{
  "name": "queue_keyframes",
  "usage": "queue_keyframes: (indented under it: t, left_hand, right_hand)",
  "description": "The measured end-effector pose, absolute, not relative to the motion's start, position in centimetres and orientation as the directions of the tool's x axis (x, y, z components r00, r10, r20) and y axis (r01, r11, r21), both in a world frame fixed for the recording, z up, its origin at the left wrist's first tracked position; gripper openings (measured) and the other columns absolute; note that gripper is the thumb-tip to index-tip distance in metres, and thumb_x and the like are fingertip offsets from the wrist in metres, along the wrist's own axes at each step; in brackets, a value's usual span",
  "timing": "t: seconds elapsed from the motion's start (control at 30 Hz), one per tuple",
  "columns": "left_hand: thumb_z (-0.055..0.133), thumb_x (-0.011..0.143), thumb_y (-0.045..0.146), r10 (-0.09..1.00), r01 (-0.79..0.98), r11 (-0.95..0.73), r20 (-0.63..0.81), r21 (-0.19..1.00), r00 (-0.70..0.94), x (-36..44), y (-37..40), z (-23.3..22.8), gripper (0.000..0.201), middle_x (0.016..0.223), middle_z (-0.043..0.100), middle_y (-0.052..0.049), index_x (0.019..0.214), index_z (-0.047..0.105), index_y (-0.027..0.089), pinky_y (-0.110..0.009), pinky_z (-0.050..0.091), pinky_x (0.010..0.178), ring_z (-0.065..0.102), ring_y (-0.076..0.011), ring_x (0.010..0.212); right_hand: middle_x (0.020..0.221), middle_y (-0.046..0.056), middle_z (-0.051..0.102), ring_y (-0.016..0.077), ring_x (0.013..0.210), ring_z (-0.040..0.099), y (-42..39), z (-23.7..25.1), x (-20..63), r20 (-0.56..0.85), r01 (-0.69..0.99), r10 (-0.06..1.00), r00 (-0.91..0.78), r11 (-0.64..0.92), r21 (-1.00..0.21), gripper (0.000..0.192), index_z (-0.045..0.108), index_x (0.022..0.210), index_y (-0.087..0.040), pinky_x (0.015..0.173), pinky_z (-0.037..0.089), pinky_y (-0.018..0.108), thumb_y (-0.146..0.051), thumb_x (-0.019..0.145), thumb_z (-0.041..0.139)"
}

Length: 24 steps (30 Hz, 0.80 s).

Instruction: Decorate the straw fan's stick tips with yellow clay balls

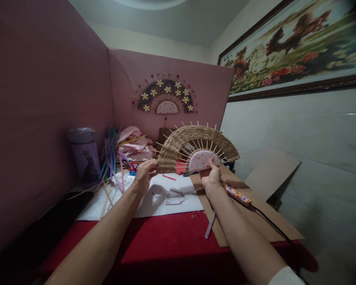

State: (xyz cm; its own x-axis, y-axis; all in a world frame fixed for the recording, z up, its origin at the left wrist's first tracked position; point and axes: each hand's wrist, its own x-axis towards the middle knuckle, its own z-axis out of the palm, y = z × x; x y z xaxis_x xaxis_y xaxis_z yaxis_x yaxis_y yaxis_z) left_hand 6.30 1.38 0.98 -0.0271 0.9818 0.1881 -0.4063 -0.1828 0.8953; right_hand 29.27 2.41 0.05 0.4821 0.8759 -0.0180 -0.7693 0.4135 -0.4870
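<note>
Presently the person holds up a woven fan [178, 141] with 2 hands, over white paper [158, 208] on a red tablecloth [166, 241]. At the fan's lower left end, the left hand [144, 174] has its thumb and fingertips drawn narrow, pinching the edge. At the fan's base, the right hand [211, 175] grips the pink dotted half-disc [199, 160], thumb across its front; the other fingers are mostly hidden. Beyond and above the fan, 1 flowered fan [166, 84] is on a pink panel [124, 75]. Left of the fan are pink cloth [135, 144], fuzzy strips [109, 144] and a purple tumbler [84, 158]. Right of and below the fan, a tool with a patterned handle [239, 194] lies on brown board [264, 221].
</note>
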Motion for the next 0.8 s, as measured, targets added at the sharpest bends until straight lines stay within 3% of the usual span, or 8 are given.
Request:
queue_keyframes:
  t: [0.33,0.57,0.8]
  left_hand:
    - [0.075,0.046,0.029,0.980,-0.406,-0.199,0.189,0.892,-0.067,6.28,2.10,0.46,0.022,0.063,0.064,-0.002,0.061,0.066,0.015,-0.024,0.036,0.056,0.054,-0.0126,0.058]
    - [0.076,0.044,0.029,0.974,-0.403,-0.228,0.210,0.887,-0.089,6.40,2.19,0.46,0.022,0.060,0.063,-0.001,0.058,0.067,0.014,-0.025,0.034,0.055,0.051,-0.0113,0.055]
    - [0.072,0.051,0.034,0.974,-0.409,-0.220,0.219,0.886,-0.048,6.53,1.47,0.73,0.025,0.074,0.068,-0.004,0.069,0.070,0.016,-0.025,0.036,0.059,0.057,-0.0151,0.068]
  right_hand:
    - [0.060,-0.007,0.067,0.0102,0.052,0.062,2.33,0.13,29.22,-0.025,-0.769,0.873,0.487,0.416,-0.485,0.007,0.060,0.079,-0.021,0.050,0.050,0.021,-0.024,0.078,0.065]
    - [0.061,-0.006,0.068,0.0111,0.056,0.064,2.42,0.02,29.29,-0.014,-0.767,0.874,0.487,0.420,-0.486,0.010,0.062,0.082,-0.020,0.056,0.052,0.023,-0.025,0.076,0.068]
    - [0.061,-0.007,0.068,0.0101,0.054,0.063,2.51,-0.02,29.40,-0.037,-0.774,0.865,0.500,0.427,-0.468,0.004,0.061,0.082,-0.021,0.053,0.050,0.021,-0.023,0.079,0.063]
